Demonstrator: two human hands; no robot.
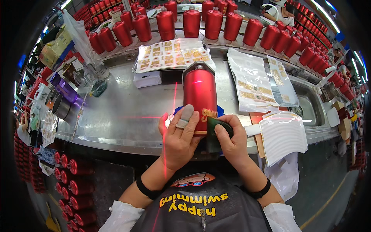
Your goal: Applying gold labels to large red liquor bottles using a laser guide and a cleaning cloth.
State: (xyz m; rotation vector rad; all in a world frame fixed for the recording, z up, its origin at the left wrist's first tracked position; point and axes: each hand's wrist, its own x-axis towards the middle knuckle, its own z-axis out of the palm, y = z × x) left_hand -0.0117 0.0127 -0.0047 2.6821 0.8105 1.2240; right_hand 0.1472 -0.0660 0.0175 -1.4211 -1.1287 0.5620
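Observation:
A glossy red bottle [200, 91] lies on its side in front of me, its base end toward me. Gold lettering [209, 115] shows on its side near the base. My left hand [179, 135] steadies the bottle from the left, fingers pressed against it and the thumb hidden. One of its fingers wears a pale finger cot [186, 116]. In my right hand [233, 141] is a dark green scraper [218, 133], gripped between thumb and fingers, its flat edge against the bottle beside the lettering. Under the bottle, blue parts of a holder [220, 111] peek out.
Gold decal sheets [160, 54] lie behind the bottle, with more decal sheets [251, 83] to the right. Beyond them stands a curved row of red bottles [191, 23]. A white ridged pad [284, 133] sits near my right hand. Further right is a sink [311, 108]. Red laser lines cross the metal bench [127, 100].

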